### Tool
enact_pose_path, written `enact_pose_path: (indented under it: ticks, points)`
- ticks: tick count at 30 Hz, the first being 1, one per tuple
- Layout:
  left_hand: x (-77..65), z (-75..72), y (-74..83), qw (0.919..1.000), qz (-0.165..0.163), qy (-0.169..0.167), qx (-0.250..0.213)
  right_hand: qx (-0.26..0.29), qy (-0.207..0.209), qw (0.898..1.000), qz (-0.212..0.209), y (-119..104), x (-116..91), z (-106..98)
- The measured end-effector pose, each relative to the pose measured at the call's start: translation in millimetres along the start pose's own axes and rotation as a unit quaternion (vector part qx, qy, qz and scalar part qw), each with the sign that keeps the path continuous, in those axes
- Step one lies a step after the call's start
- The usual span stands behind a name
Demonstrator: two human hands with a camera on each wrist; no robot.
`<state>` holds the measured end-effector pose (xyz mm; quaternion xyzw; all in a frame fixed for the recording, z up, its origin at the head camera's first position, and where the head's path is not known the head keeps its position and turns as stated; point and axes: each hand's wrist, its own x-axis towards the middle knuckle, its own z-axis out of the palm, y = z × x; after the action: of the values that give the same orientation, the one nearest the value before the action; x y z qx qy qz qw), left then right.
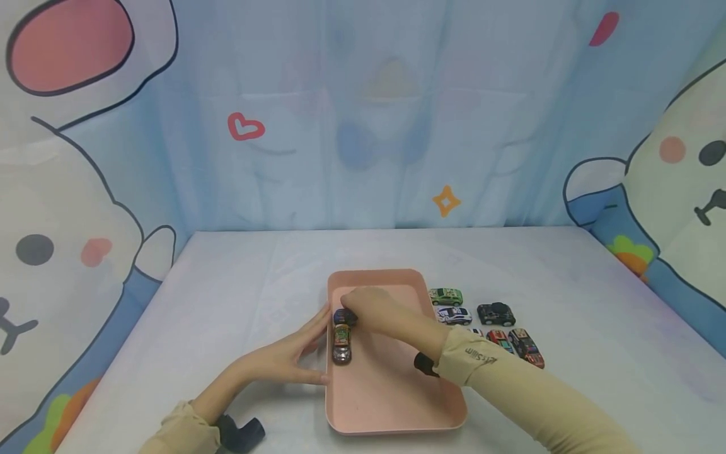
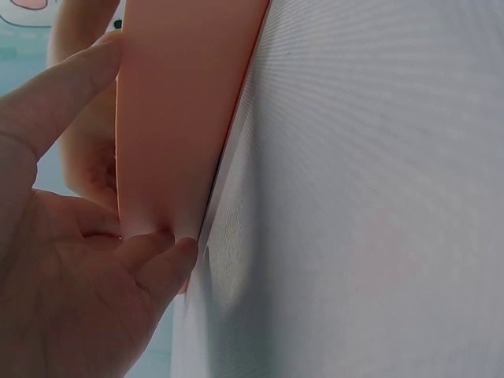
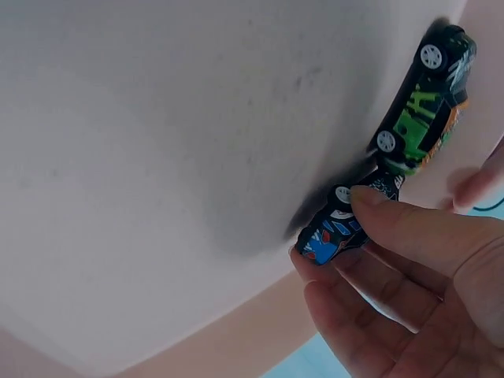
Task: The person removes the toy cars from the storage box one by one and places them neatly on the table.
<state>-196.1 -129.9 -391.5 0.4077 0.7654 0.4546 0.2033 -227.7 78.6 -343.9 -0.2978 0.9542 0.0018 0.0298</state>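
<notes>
A pink rectangular tray (image 1: 397, 403) stands on the table. My left hand (image 1: 283, 362) has its thumb and fingers spread along the tray's left side; in the left wrist view the fingertips (image 2: 169, 268) touch the outer wall. Inside the tray, near its left wall, my right hand (image 1: 374, 309) pinches a small dark toy car with blue markings (image 3: 335, 232) between thumb and fingers. End to end with it sits another toy car (image 1: 341, 345), black with green and orange graphics in the right wrist view. The right hand partly covers the held car.
Right of the tray stand several more toy cars: a green car (image 1: 446, 296), a white-and-blue car (image 1: 455, 315), a black car (image 1: 496, 314), a red car (image 1: 499, 340) and a dark red one (image 1: 527, 348). The right sleeve (image 1: 510, 388) crosses the tray's right rim and hides part of this group.
</notes>
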Motion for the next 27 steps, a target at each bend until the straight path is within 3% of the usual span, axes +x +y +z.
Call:
enact_pose_path:
  ticks: [14, 27]
  points:
    - [0.1, 0.5, -1.0, 1.0000, 0.000, 0.005, 0.004, 0.037, 0.023, 0.999, -0.007, 22.4, -4.5, -24.6]
    - [0.2, 0.9, 0.0, 1.0000, -0.007, 0.003, -0.005, 0.032, 0.030, 0.999, -0.009, 70.1, -27.1, -44.4]
